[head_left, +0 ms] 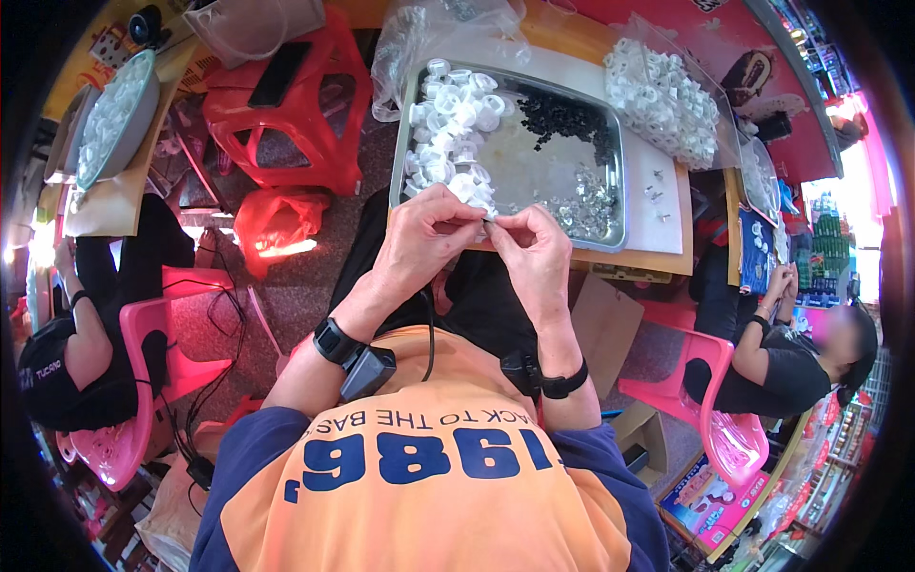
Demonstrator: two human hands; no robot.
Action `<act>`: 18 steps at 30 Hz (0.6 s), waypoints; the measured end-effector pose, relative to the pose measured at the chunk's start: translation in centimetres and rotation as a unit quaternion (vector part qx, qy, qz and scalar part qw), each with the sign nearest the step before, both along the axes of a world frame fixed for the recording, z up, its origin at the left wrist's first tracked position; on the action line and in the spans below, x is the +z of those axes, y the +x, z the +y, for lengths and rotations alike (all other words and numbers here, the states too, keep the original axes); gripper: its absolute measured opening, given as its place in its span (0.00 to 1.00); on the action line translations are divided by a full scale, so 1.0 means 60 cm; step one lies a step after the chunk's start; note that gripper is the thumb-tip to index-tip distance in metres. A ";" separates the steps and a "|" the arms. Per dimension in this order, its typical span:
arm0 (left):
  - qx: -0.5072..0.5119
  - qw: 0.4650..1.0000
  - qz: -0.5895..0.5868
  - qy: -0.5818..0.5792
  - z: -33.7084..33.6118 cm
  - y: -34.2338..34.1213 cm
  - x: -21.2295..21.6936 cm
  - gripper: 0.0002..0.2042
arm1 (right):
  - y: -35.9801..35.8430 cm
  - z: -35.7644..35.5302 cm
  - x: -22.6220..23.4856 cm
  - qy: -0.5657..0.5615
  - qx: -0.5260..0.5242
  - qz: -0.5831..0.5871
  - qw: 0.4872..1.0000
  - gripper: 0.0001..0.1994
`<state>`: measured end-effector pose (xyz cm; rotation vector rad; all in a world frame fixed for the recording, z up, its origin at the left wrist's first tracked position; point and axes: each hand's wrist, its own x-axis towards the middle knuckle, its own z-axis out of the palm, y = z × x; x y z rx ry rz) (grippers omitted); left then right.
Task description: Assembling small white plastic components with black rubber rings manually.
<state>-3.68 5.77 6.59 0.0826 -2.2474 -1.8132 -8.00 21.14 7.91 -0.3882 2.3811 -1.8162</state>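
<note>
Tabletop (658, 258) — left hand (425, 235), right hand (536, 255) pinching a small piece (488, 219)

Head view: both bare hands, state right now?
Left bare hand: closed, thumb and fingertips pinching a tiny greyish piece, too small to identify.
Right bare hand: closed, thumb and finger pinched at the same piece.

At your left stands a red stool (289, 116) (one black phone (279, 74) lies on it), near a red bag (274, 219).
</note>
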 end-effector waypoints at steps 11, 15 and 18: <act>0.086 0.962 0.237 -0.109 0.004 0.003 0.016 0.12 | -0.003 -0.006 0.029 0.052 0.024 0.397 0.916 0.10; 0.096 0.933 0.329 -0.110 0.005 -0.005 0.026 0.15 | 0.003 -0.005 0.044 0.043 0.000 0.436 0.899 0.10; 0.053 0.942 0.315 -0.107 -0.003 -0.010 0.027 0.16 | -0.012 0.010 0.044 0.034 -0.001 0.413 0.910 0.09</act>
